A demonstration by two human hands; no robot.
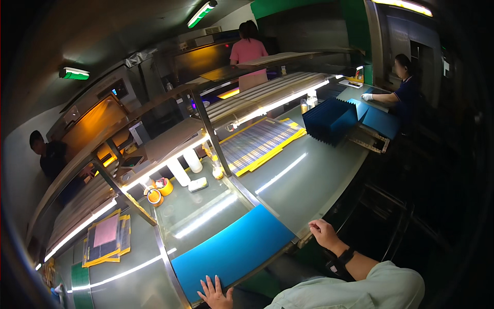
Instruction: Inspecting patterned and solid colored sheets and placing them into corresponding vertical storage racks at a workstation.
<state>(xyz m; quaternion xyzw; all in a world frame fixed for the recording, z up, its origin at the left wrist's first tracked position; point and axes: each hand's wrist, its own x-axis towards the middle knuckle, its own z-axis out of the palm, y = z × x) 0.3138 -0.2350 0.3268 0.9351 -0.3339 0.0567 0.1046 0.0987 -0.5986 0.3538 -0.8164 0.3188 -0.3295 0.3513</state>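
A large flat blue sheet (234, 246) lies on the glass-topped bench in front of me, slightly bowed along its near edge. My left hand (215, 294) rests on its near left part with the fingers spread. Off the sheet's right corner, my right hand (325, 234) hangs apart from it near the bench edge, fingers curled in and nothing showing in them. A dark band is on my right wrist.
Yellow-edged films (262, 141) lie farther right, beside a ribbed blue rack (330, 119). Orange tape rolls (155, 196) and a small white box (197, 184) stand under the lit shelf. At far right, a gloved co-worker (404, 92) handles blue sheets.
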